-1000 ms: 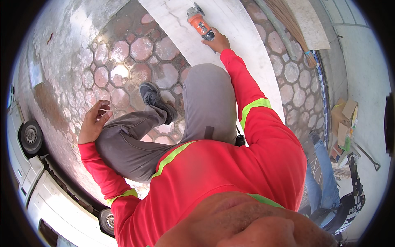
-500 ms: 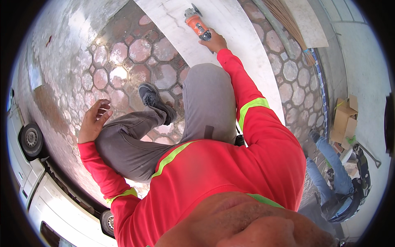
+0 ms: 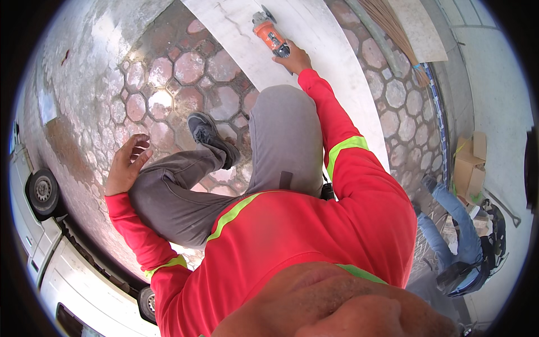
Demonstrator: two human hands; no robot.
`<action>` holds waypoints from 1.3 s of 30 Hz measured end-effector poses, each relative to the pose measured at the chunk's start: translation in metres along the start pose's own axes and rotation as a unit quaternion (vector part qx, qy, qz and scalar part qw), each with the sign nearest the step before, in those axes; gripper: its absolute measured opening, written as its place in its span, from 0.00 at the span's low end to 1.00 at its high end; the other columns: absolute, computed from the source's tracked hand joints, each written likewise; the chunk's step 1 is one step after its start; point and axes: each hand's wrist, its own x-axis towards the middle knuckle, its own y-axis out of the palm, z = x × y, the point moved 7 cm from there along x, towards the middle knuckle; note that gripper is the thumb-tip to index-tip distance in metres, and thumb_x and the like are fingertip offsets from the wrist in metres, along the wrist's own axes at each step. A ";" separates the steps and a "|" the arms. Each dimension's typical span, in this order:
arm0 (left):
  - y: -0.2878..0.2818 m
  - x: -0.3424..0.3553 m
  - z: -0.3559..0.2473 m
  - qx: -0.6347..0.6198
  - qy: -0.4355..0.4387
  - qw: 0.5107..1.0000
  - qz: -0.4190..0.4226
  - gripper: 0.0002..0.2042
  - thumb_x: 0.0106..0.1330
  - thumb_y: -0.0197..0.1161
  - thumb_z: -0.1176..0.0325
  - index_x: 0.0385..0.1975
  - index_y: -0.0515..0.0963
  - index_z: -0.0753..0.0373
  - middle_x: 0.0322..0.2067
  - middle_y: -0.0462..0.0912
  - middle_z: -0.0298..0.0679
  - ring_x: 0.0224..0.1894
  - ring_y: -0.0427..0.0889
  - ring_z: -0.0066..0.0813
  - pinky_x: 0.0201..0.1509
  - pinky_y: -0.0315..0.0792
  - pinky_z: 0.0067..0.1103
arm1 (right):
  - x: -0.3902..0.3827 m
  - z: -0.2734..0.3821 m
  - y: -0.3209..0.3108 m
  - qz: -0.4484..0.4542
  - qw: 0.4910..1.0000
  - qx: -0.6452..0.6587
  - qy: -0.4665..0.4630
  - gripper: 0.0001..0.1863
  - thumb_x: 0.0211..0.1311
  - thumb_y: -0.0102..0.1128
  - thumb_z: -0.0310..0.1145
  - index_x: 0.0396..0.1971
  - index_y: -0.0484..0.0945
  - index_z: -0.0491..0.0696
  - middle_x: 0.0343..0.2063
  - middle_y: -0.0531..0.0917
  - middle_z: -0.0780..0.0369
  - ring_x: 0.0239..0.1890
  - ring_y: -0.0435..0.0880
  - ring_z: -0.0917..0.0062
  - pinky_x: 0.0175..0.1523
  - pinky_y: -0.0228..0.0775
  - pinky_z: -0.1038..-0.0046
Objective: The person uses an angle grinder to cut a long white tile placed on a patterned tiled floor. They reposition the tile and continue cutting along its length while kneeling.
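Right hand [image 3: 293, 58] wrapped round the dark rear grip of an angle grinder [image 3: 270, 37]; grip narrow, fingers closed round the body, far fingers hidden beneath. Grinder sits over the white sheet [image 3: 337, 67], near its upper end in view; orange cylindrical housing, scuffed dark patches, grey metal head, thin round disc [image 3: 269, 13] seen nearly edge-on; can't tell if the disc touches the sheet. Sheet is long, flat, smooth, with faint grey crack-like marks; fisheye bows its edges.

Left hand [image 3: 126, 165] beside the bent left knee; fingers half-curled, moderate gap to the thumb; can't tell if it rests on the grey woven trousers [image 3: 283, 129].

Around: rough paving [image 3: 188, 67] of reddish polygonal blocks with dark joints, left of the sheet; more of it to the right, then a round pole [image 3: 382, 45] and a bundle of thin brown rods [image 3: 393, 28]; open cardboard box [image 3: 469, 168] farther right, near a co-worker in blue denim [image 3: 460, 219]; white van [image 3: 78, 281], black tyres, far left.
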 end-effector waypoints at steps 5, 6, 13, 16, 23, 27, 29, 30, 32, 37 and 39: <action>-0.008 -0.002 0.008 0.006 0.014 1.000 0.004 0.19 0.69 0.66 0.62 0.56 0.74 0.63 0.44 0.83 0.44 0.43 0.84 0.32 0.47 0.76 0.26 | -0.012 0.011 -0.002 -0.005 1.000 -0.003 0.006 0.49 0.43 0.76 0.55 0.67 0.68 0.51 0.47 0.86 0.53 0.49 0.86 0.58 0.56 0.76 0.62; -0.008 -0.003 0.008 0.007 0.017 1.000 0.006 0.19 0.69 0.65 0.62 0.56 0.74 0.63 0.44 0.83 0.44 0.43 0.84 0.32 0.47 0.76 0.26 | -0.013 0.012 -0.003 -0.004 1.000 -0.002 0.008 0.49 0.43 0.76 0.55 0.67 0.68 0.51 0.47 0.86 0.53 0.49 0.86 0.58 0.56 0.76 0.62; 0.033 0.008 -0.036 -0.013 0.001 1.000 0.011 0.19 0.70 0.64 0.62 0.57 0.74 0.64 0.45 0.83 0.42 0.44 0.83 0.30 0.49 0.75 0.26 | 0.003 -0.041 -0.030 0.015 1.000 0.015 -0.002 0.49 0.43 0.76 0.56 0.65 0.70 0.48 0.48 0.85 0.51 0.50 0.86 0.58 0.56 0.75 0.62; 0.054 0.021 -0.057 -0.016 0.002 1.000 0.017 0.20 0.70 0.63 0.61 0.57 0.74 0.64 0.45 0.83 0.42 0.44 0.82 0.30 0.51 0.74 0.26 | 0.011 -0.069 -0.044 0.001 1.000 0.000 0.014 0.47 0.44 0.75 0.56 0.64 0.71 0.49 0.46 0.86 0.52 0.49 0.86 0.59 0.56 0.75 0.62; 0.033 0.020 -0.035 -0.007 0.000 1.000 0.011 0.19 0.70 0.64 0.61 0.56 0.74 0.64 0.45 0.83 0.44 0.44 0.83 0.31 0.49 0.76 0.26 | 0.003 -0.046 -0.029 0.018 1.000 0.008 -0.003 0.49 0.46 0.74 0.56 0.68 0.67 0.49 0.48 0.86 0.51 0.49 0.87 0.60 0.56 0.76 0.65; 0.027 0.017 -0.028 -0.009 -0.006 1.000 0.011 0.19 0.71 0.63 0.61 0.56 0.74 0.63 0.45 0.84 0.44 0.44 0.84 0.32 0.47 0.77 0.26 | -0.008 -0.045 -0.026 0.017 1.000 0.012 0.008 0.51 0.46 0.74 0.56 0.70 0.66 0.49 0.48 0.86 0.51 0.49 0.86 0.60 0.56 0.76 0.65; 0.027 0.014 -0.031 -0.013 -0.010 1.000 0.014 0.18 0.71 0.63 0.62 0.56 0.74 0.64 0.46 0.84 0.44 0.45 0.85 0.33 0.47 0.77 0.26 | -0.012 -0.043 -0.026 0.002 1.000 -0.006 -0.001 0.49 0.46 0.74 0.56 0.68 0.67 0.49 0.44 0.87 0.53 0.46 0.87 0.61 0.54 0.76 0.63; 0.028 0.014 -0.033 -0.006 -0.009 1.000 0.016 0.18 0.71 0.63 0.62 0.56 0.74 0.64 0.46 0.84 0.44 0.45 0.85 0.33 0.47 0.77 0.26 | -0.013 -0.044 -0.025 -0.001 1.000 -0.020 0.006 0.49 0.46 0.73 0.56 0.67 0.68 0.49 0.42 0.87 0.54 0.44 0.88 0.61 0.53 0.77 0.63; 0.029 0.014 -0.035 -0.017 -0.002 1.000 0.018 0.18 0.71 0.63 0.62 0.57 0.74 0.63 0.46 0.84 0.44 0.45 0.85 0.33 0.47 0.77 0.26 | -0.015 -0.045 -0.025 0.005 1.000 -0.001 0.000 0.49 0.46 0.74 0.56 0.68 0.67 0.49 0.46 0.87 0.52 0.47 0.87 0.60 0.55 0.76 0.64; 0.027 0.009 -0.034 0.000 0.002 1.000 0.011 0.18 0.71 0.63 0.63 0.56 0.74 0.63 0.45 0.84 0.45 0.44 0.85 0.33 0.47 0.77 0.27 | -0.016 -0.044 -0.021 0.000 1.000 0.005 -0.011 0.49 0.46 0.74 0.56 0.68 0.68 0.49 0.46 0.87 0.53 0.48 0.87 0.59 0.56 0.76 0.64; 0.027 0.006 -0.033 0.004 0.006 1.000 0.011 0.18 0.71 0.63 0.63 0.56 0.74 0.64 0.45 0.84 0.45 0.44 0.85 0.33 0.47 0.77 0.27 | -0.017 -0.043 -0.019 -0.010 1.000 -0.008 -0.014 0.48 0.46 0.73 0.56 0.67 0.68 0.49 0.44 0.87 0.53 0.46 0.87 0.60 0.54 0.76 0.62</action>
